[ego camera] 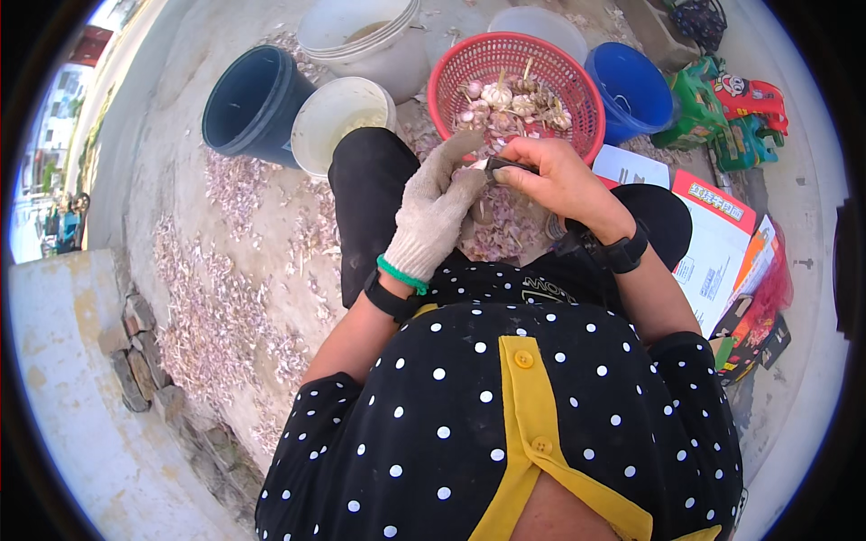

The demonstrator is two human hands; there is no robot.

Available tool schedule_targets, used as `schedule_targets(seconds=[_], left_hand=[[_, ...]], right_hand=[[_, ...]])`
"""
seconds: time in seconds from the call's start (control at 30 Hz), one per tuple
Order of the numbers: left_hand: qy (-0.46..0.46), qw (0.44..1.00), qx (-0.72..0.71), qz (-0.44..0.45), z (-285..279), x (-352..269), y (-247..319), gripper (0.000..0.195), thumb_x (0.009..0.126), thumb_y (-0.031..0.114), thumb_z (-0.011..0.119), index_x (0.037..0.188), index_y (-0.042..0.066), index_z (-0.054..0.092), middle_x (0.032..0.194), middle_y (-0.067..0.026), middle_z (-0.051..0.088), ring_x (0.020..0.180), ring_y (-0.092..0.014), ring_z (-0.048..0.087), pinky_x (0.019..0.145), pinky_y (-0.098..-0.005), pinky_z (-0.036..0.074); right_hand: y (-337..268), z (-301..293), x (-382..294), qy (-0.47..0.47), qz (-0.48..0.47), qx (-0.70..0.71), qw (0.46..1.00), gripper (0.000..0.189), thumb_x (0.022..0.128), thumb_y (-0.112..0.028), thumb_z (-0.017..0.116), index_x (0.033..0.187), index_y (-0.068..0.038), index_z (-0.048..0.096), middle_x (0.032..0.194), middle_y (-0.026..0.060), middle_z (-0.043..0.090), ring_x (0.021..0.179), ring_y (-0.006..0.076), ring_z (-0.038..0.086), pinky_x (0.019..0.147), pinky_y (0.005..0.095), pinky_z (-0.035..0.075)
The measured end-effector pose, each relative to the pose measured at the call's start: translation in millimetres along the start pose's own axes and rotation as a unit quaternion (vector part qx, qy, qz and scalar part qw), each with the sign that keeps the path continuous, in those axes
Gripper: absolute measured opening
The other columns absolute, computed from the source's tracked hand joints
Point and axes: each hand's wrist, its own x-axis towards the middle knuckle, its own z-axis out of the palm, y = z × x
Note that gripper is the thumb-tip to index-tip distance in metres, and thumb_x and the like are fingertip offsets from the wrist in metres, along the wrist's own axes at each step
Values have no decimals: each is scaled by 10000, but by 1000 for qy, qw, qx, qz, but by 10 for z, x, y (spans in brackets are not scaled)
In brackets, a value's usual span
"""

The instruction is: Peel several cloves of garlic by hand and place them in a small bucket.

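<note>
My left hand (436, 199), in a pale knitted work glove with a green cuff, pinches a piece of garlic (479, 164), mostly hidden by the glove's fingers. The bare right hand (558, 169) grips a small tool with a dark handle (512, 166), probably a knife; its tip meets the garlic and its blade cannot be made out. Just beyond both hands, a red plastic colander basket (443, 74) holds several garlic bulbs (497, 96) and loose cloves. Purple-white garlic skins (504, 226) lie heaped between my knees, below the hands.
A white bucket (318, 111) with pale cloves inside stands left of the basket, beside a dark bucket (247, 95) and stacked white buckets (379, 61). A blue bucket (626, 84) and printed cardboard (710, 250) are to the right. Garlic skins (210, 324) litter the concrete floor.
</note>
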Motion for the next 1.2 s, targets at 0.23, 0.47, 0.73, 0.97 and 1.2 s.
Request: schedule_targets(seconds=[0.23, 0.47, 0.73, 0.97, 1.2], left_hand=[[-11, 988, 137, 71, -134, 52, -54, 280, 918, 135, 579, 1171, 15, 572, 834, -17, 611, 603, -45, 528, 523, -193, 410], [7, 980, 182, 78, -140, 72, -70, 252, 922, 196, 612, 1113, 31, 611, 767, 4, 620, 558, -24, 518, 461, -172, 377], [-29, 960, 261, 101, -186, 97, -73, 239, 926, 174, 595, 1112, 26, 615, 750, 5, 615, 545, -23, 508, 459, -174, 371], [-92, 994, 28, -53, -279, 96, -41, 261, 918, 108, 542, 1159, 9, 568, 826, -50, 642, 562, -41, 531, 424, -148, 349], [-73, 990, -98, -63, -312, 172, -164, 331, 955, 208, 512, 1221, 12, 531, 900, -74, 654, 594, -68, 554, 435, -173, 388]], right_hand=[[-41, -41, -36, -36, 31, -1, 999, 223, 818, -234, 662, 914, -34, 649, 728, 137, 628, 667, 288, 607, 602, 376, 445], [-105, -96, -103, -22, 2, -95, 995, 215, 824, -225, 657, 945, -49, 640, 777, 131, 649, 719, 296, 632, 622, 372, 456], [-77, -63, -84, -26, -29, -137, 990, 197, 829, -242, 639, 924, -70, 645, 773, 130, 649, 739, 328, 628, 625, 418, 465], [16, -20, -27, -61, -11, -12, 998, 166, 828, -207, 643, 886, -52, 637, 716, 136, 626, 670, 312, 617, 586, 399, 445], [-75, 53, -65, 36, -12, -142, 989, 151, 830, -211, 635, 897, -75, 637, 733, 133, 635, 709, 329, 628, 599, 418, 464]])
